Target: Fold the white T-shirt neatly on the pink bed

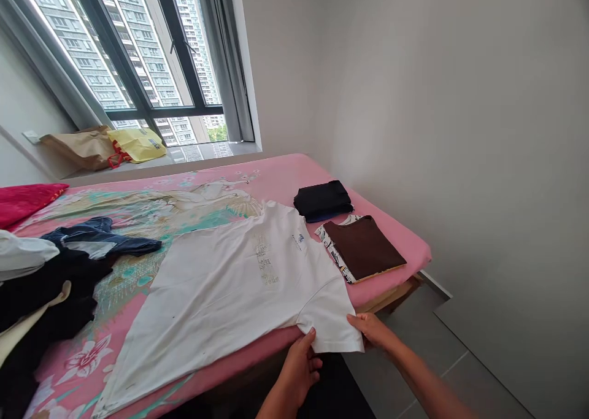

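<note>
Our left hand grips the near edge of the sleeve of a white T-shirt close to its underarm, thumb above the cloth; our right hand pinches the same sleeve at its cuff. The T-shirt lies spread across the near side of the bed, its hem toward our left and its collar away from us, with the held sleeve reaching past the mattress edge. Small dark print marks its front. Beyond the sleeve, at the right end of the pink floral bedsheet, we see a folded brown garment on a patterned one, and just behind them a black folded stack. To our left lie denim, a black heap and a white bundle; farther back is a red pillow. On the windowsill rest a brown paper bag and a yellow bag.
</note>
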A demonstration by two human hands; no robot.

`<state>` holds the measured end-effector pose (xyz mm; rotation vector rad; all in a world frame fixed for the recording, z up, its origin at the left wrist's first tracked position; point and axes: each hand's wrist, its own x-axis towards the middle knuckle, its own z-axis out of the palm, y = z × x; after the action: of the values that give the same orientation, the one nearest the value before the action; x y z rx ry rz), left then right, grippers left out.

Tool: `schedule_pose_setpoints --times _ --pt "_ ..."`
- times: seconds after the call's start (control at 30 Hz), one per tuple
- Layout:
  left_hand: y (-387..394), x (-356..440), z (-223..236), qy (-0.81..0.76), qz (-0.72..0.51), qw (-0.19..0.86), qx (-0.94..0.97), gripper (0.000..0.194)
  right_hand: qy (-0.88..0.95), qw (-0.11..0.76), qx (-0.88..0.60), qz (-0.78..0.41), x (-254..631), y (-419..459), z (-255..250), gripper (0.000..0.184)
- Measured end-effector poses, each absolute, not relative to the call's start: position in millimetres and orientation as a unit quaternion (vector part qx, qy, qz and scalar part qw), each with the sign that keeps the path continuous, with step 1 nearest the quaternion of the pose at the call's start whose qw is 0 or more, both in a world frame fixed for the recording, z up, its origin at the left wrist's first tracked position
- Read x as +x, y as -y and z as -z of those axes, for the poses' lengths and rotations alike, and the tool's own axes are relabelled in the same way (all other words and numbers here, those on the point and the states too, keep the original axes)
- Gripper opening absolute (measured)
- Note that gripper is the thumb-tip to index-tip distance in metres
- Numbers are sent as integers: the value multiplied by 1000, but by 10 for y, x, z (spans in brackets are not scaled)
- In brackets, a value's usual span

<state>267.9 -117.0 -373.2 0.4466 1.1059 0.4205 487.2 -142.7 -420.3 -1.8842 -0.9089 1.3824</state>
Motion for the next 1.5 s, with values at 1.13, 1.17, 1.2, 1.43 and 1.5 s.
schedule_pose_setpoints --times 1.13,1.17,1.2,1.43,1.5 --pt "374 702 3610 -528 -285 181 779 23 486 34 -859 -157 5080 -78 3510 32" --pt "341 591 3654 -536 -283 166 777 23 484 30 -861 -157 5098 -89 3511 31" --pt "311 479 3691 -547 -284 154 773 24 481 28 -862 -156 5106 -107 3510 32" --pt "121 -65 3783 -576 -256 89 771 30 465 34 -871 -154 5095 -298 3541 46" --pt "76 -174 3816 -584 -237 61 774 34 461 40 -873 -153 5168 -306 3558 43"
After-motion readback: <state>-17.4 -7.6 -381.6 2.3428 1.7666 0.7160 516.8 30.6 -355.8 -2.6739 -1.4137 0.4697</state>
